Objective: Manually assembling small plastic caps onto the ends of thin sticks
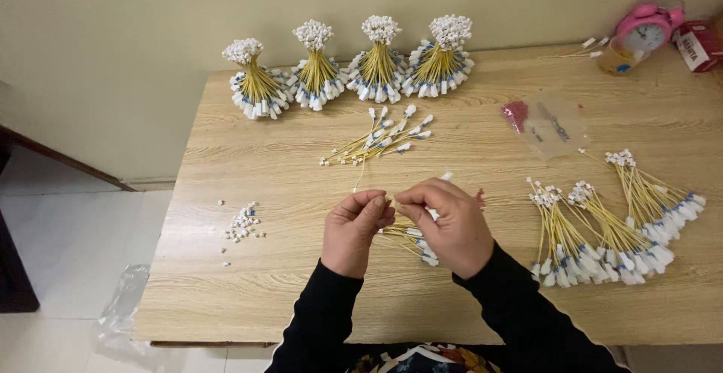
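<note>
My left hand point(352, 231) and my right hand point(449, 225) meet over the middle of a wooden table point(301, 283), fingers pinched together on thin yellow wires with white connectors point(410, 236). A few more of these wires lie under my right hand. A loose fan of the same wires point(380, 141) lies just beyond my hands. To the right rest three bunches of yellow wires point(602, 230) with white and blue ends.
Along the back edge stand several tied, upright wire bundles point(354, 68). A small heap of white connectors point(242, 224) lies at the left. A clear plastic bag point(553, 126), a pink alarm clock point(644, 30), a cup point(616, 58) and a red box point(697, 44) sit back right.
</note>
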